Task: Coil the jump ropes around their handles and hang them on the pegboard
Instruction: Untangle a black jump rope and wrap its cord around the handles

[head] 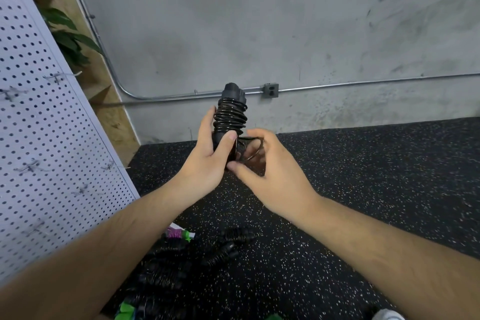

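The left hand (207, 153) grips the lower end of the black jump rope (231, 114), held upright, cord coiled around its handles. The right hand (270, 171) curls its fingers (255, 135) round the loose cord loop. The pegboard (39, 125) stands at left. Further coiled ropes (223, 252) lie on the floor (363, 189).

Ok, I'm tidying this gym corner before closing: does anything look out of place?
Yes: several coiled black jump ropes lie heaped on the speckled black rubber floor beside the white pegboard, none hanging on its metal hooks in view.
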Demonstrator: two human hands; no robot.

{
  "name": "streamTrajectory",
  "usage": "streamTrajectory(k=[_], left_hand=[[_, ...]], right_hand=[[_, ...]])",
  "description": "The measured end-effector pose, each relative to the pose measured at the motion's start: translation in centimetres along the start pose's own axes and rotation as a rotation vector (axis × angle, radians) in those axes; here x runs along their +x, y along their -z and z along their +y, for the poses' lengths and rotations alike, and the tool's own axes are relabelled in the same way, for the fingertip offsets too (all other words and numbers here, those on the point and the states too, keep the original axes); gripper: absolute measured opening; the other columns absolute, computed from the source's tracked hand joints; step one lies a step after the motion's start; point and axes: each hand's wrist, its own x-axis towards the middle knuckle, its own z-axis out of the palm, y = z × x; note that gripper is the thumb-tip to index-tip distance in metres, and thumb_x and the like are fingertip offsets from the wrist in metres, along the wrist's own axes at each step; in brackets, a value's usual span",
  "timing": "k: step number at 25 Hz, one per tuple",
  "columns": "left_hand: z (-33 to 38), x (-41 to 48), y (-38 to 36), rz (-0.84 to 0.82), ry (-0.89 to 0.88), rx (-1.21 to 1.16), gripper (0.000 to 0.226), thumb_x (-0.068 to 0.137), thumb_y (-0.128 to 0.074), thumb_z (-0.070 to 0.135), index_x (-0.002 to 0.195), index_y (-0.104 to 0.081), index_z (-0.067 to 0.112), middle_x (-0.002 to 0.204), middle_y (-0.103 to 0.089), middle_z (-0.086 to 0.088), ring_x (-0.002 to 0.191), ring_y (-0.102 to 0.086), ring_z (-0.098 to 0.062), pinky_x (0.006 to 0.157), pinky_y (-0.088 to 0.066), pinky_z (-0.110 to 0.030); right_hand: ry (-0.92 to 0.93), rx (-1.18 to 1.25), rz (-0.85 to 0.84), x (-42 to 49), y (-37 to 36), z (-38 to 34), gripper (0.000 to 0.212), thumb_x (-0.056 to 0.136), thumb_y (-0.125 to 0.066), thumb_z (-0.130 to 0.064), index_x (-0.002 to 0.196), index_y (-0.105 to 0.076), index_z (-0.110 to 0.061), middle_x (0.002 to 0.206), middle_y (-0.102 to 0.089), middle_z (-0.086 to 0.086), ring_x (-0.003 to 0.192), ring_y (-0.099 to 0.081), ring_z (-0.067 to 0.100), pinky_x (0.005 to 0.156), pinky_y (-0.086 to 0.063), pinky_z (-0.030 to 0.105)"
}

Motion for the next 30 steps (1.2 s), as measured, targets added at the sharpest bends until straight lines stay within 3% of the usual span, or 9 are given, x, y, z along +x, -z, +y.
streamTrajectory(k=[5, 7, 10, 12, 14, 18, 21, 26, 30], left_hand=[[0.4, -0.5, -0.8, -0.028, 0.040, -0.177, 0.061, 0.107, -0.046, 0.033, 0.159, -0.014, 0.036, 0.134, -0.055, 0.026, 0.119, -0.056, 0.007, 0.107, -0.045, -0.031], [0.9, -0.6, -0.9, -0.037, 0.049, -0.325, 0.058, 0.108, -0.044, 0.028, 0.157, -0.016, 0.041, 0.129, -0.063, 0.022, 0.115, -0.064, -0.004, 0.104, -0.050, -0.042], [2.1, -0.8, -0.8, -0.091, 0.104, -0.559, 0.058, 0.109, -0.041, 0.023, 0.155, -0.016, 0.046, 0.120, -0.073, 0.003, 0.097, -0.070, -0.032, 0.087, -0.053, -0.055], [2.7, -0.9, -0.6, -0.124, 0.120, -0.631, 0.058, 0.108, -0.040, 0.022, 0.153, -0.018, 0.051, 0.122, -0.072, -0.008, 0.095, -0.069, -0.038, 0.087, -0.054, -0.058], [2.7, -0.9, -0.5, -0.143, 0.120, -0.669, 0.056, 0.108, -0.040, 0.022, 0.151, -0.024, 0.053, 0.127, -0.068, -0.014, 0.095, -0.068, -0.040, 0.087, -0.054, -0.059], [2.2, -0.6, -0.3, -0.121, 0.119, -0.671, 0.054, 0.109, -0.038, 0.020, 0.151, -0.027, 0.051, 0.126, -0.068, -0.014, 0.096, -0.068, -0.041, 0.083, -0.056, -0.056], [1.9, -0.5, -0.3, -0.130, 0.119, -0.666, 0.053, 0.109, -0.038, 0.020, 0.151, -0.028, 0.050, 0.132, -0.066, -0.009, 0.108, -0.068, -0.042, 0.083, -0.055, -0.056], [1.8, -0.3, -0.9, -0.137, 0.106, -0.646, 0.052, 0.109, -0.038, 0.020, 0.151, -0.028, 0.049, 0.141, -0.060, -0.005, 0.114, -0.067, -0.038, 0.081, -0.055, -0.056], [1.7, -0.2, -1.4, -0.155, 0.083, -0.625, 0.050, 0.109, -0.038, 0.020, 0.149, -0.030, 0.048, 0.132, -0.066, -0.006, 0.109, -0.068, -0.035, 0.077, -0.056, -0.053]], right_hand=[[0.165, -0.177, 0.094, 1.0, 1.1, -0.3, 0.058, 0.101, -0.055, -0.025, 0.154, -0.035, -0.013, 0.115, -0.035, -0.008, 0.094, -0.047, -0.002, 0.088, -0.045, 0.016], [0.254, -0.162, 0.143, 1.6, 1.9, -0.3, 0.058, 0.101, -0.056, -0.016, 0.154, -0.035, -0.008, 0.112, -0.042, -0.009, 0.094, -0.050, -0.007, 0.088, -0.047, 0.016], [0.255, -0.041, 0.252, 2.2, 3.3, -0.7, 0.062, 0.096, -0.067, -0.020, 0.151, -0.039, -0.015, 0.092, -0.063, -0.014, 0.088, -0.061, -0.006, 0.081, -0.048, 0.012], [0.231, 0.067, 0.297, 2.3, 4.1, -1.0, 0.049, 0.093, -0.072, -0.023, 0.137, -0.052, -0.017, 0.089, -0.070, -0.011, 0.084, -0.068, 0.004, 0.078, -0.055, 0.024], [0.333, -0.034, 0.308, 2.4, 4.7, -0.8, 0.032, 0.094, -0.071, -0.020, 0.124, -0.065, -0.013, 0.091, -0.070, -0.012, 0.082, -0.066, 0.003, 0.073, -0.054, 0.025], [0.411, -0.249, 0.083, 2.4, 5.5, 0.5, 0.028, 0.098, -0.062, -0.005, 0.125, -0.070, -0.008, 0.084, -0.060, -0.007, 0.086, -0.064, -0.008, 0.070, -0.048, 0.009], [0.407, -0.530, -0.036, 2.2, 5.5, 0.7, 0.024, 0.093, -0.063, -0.003, 0.114, -0.073, -0.010, 0.081, -0.061, 0.002, 0.075, -0.065, 0.013, 0.062, -0.056, 0.035], [0.254, -0.788, -0.168, 2.2, 5.0, -0.4, 0.028, 0.097, -0.054, -0.009, 0.120, -0.067, -0.017, 0.085, -0.047, -0.005, 0.075, -0.042, 0.017, 0.067, -0.047, 0.034], [0.200, -0.736, -0.157, 2.0, 5.1, -0.9, 0.025, 0.098, -0.054, -0.015, 0.117, -0.070, -0.019, 0.089, -0.054, -0.003, 0.076, -0.052, 0.020, 0.070, -0.051, 0.035]])
